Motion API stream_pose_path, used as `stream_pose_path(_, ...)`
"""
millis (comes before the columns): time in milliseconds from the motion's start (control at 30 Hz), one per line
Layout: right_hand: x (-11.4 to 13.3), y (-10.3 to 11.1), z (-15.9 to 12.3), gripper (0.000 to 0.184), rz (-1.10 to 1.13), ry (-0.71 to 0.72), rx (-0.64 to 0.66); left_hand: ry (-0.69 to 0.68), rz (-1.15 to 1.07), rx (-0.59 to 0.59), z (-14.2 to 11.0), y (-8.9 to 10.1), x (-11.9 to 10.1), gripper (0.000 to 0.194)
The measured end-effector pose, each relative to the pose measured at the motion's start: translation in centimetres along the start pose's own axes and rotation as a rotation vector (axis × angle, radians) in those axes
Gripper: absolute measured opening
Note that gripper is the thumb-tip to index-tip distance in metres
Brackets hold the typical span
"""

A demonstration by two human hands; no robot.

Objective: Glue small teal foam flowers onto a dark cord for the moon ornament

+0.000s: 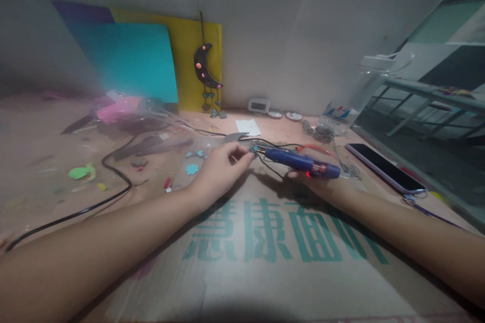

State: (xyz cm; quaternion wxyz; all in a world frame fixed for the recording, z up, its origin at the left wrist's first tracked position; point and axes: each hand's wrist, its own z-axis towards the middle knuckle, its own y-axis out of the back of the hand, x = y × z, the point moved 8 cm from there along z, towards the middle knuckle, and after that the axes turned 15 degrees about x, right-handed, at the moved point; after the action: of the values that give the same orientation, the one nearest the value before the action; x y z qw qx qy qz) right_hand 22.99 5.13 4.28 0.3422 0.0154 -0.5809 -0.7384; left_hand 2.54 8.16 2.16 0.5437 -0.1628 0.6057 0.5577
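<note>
A blue hot glue gun (pixel 295 160) with a small red light lies across my right hand (pixel 322 184), whose fingers are wrapped round it, partly hidden beneath. Its metal nozzle points left, toward the fingertips of my left hand (pixel 222 169). Those fingertips pinch a small teal-and-dark piece (pixel 254 151) right at the nozzle; its exact shape is too small to make out. Just left of my left hand, a teal flower-shaped cutout (pixel 191 169) and small teal bow-like pieces (pixel 196 154) lie on the board.
A black cable (pixel 125 181) snakes across the left side. A phone (pixel 384 166) lies at the right edge. Against the wall stand coloured sheets (pixel 132 55) with a hanging dark moon ornament (pixel 202 68). Pink material in clear plastic (pixel 119 109), a small digital clock (pixel 258 106) and scraps lie behind.
</note>
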Motion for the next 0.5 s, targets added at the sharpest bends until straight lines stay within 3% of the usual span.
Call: stream_pose_path(500, -0.2, 0.09, -0.22, 0.028, -0.087, 0.055, -0.083, -0.004, 0.024, 0.006, 0.02, -0.04, -0.09, 0.017)
